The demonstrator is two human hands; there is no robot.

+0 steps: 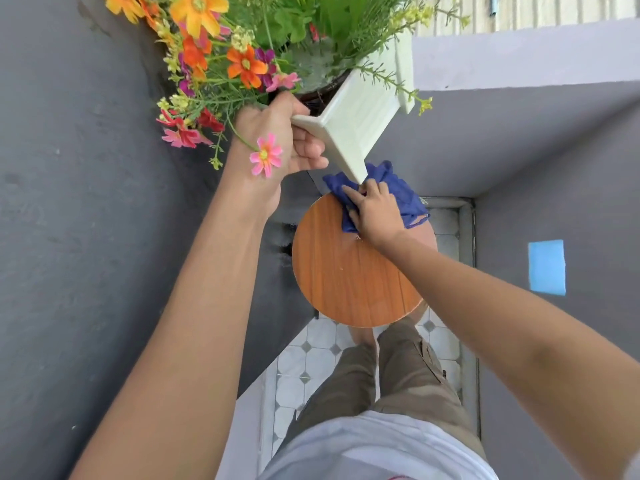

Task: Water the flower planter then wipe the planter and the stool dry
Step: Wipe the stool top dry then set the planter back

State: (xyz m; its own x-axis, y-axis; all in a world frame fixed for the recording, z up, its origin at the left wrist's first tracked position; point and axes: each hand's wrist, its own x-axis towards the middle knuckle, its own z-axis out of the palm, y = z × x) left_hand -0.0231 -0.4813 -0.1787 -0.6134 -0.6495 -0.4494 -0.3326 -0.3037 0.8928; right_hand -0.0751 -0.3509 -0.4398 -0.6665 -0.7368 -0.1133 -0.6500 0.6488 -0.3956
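Observation:
A white rectangular planter [360,123], full of orange, pink and red flowers [221,60], hangs lifted above the stool. My left hand [280,140] grips its near corner and rim. Below it stands a round wooden stool [346,278] with a bare orange-brown top. My right hand [374,209] presses a dark blue cloth [401,192] onto the far edge of the stool top, right under the planter's lower corner.
Dark grey walls close in on the left [86,202] and right [554,168]. A pale ledge [519,53] runs at the upper right. A blue patch [547,266] marks the right wall. White tiled floor [311,368] and my trouser legs [398,375] show below the stool.

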